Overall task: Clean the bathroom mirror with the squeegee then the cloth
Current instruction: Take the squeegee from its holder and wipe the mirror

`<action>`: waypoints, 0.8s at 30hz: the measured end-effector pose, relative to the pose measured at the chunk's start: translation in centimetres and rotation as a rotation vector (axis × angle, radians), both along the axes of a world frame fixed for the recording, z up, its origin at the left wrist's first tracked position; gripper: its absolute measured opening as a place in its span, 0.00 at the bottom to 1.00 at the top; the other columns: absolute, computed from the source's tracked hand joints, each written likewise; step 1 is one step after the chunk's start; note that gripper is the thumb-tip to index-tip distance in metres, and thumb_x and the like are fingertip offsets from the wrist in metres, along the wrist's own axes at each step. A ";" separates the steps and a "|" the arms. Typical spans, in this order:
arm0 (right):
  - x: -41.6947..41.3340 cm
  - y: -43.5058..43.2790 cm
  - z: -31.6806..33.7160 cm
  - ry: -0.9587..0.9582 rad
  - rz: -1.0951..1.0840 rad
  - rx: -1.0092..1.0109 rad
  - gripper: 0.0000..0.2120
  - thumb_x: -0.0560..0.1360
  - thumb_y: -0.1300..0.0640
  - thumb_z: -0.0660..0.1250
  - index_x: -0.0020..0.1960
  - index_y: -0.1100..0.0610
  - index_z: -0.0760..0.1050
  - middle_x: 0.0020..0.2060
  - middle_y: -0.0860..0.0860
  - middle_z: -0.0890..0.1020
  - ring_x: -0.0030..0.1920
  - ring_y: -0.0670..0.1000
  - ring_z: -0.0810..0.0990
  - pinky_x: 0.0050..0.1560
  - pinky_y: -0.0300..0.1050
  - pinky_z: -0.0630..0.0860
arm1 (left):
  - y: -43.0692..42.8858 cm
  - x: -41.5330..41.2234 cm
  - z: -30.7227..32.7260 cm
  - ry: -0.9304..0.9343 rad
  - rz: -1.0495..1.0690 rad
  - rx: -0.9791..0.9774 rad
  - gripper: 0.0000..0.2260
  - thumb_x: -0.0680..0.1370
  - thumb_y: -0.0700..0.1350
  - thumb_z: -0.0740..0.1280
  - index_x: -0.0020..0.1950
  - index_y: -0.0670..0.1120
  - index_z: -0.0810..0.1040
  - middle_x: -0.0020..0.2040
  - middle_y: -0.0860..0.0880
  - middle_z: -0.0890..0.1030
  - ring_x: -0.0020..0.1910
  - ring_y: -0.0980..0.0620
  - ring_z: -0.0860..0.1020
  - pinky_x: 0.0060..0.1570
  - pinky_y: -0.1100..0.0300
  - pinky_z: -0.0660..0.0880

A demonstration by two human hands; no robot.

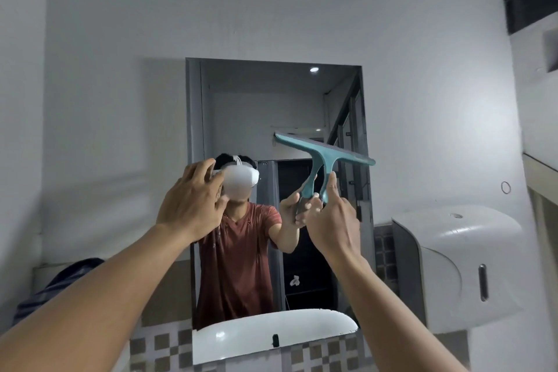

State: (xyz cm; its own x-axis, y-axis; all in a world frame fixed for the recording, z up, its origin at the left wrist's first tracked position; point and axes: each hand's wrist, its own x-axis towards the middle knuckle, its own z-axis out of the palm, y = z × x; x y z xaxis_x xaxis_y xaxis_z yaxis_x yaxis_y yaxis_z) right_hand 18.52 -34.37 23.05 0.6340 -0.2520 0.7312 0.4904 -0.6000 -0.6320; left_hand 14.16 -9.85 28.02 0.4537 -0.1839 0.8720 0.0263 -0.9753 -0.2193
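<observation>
While the right hand (330, 222) grips the squeegee (324, 157) tilted at the mirror's (265, 100) right edge and the empty, spread-fingered left hand (191, 202) hovers nearby, just level the blade, press evenly, pull down, cloth later.

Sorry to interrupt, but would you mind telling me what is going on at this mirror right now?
A person is cleaning the bathroom mirror. The right hand holds a teal squeegee by its handle, with the blade up against the right side of the glass and tilted down to the right. The left hand is raised, open and empty, near the mirror's left edge. A dark striped cloth lies on the ledge at the lower left, not picked up.
</observation>
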 end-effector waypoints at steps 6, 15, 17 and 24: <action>-1.1 4.6 -0.4 0.019 0.212 0.227 0.35 0.77 0.45 0.57 0.79 0.42 0.45 0.50 0.51 0.83 0.48 0.53 0.84 0.52 0.58 0.81 | -0.2 -0.6 3.7 -0.090 -0.084 -0.025 0.17 0.79 0.44 0.64 0.68 0.46 0.73 0.62 0.45 0.75 0.61 0.43 0.72 0.50 0.48 0.80; -3.2 11.4 -5.8 -0.018 0.360 0.093 0.35 0.82 0.50 0.62 0.81 0.46 0.45 0.75 0.52 0.68 0.63 0.50 0.79 0.61 0.48 0.79 | 1.1 -0.8 8.4 -0.002 -0.039 -0.026 0.18 0.80 0.39 0.62 0.69 0.45 0.74 0.69 0.46 0.72 0.67 0.41 0.69 0.57 0.41 0.77; -3.7 11.9 -6.9 -0.014 0.365 0.009 0.36 0.82 0.49 0.62 0.81 0.45 0.44 0.78 0.53 0.64 0.67 0.52 0.77 0.61 0.50 0.79 | 1.1 -1.0 8.6 0.003 -0.028 -0.016 0.16 0.80 0.38 0.62 0.66 0.45 0.76 0.69 0.46 0.73 0.67 0.42 0.70 0.56 0.41 0.77; -3.9 10.8 -9.1 -0.047 0.270 -0.260 0.34 0.81 0.47 0.59 0.81 0.43 0.44 0.78 0.53 0.64 0.62 0.56 0.80 0.50 0.50 0.82 | 1.4 -1.0 8.7 0.010 -0.004 0.032 0.16 0.81 0.41 0.61 0.69 0.48 0.76 0.70 0.47 0.72 0.68 0.42 0.70 0.54 0.40 0.78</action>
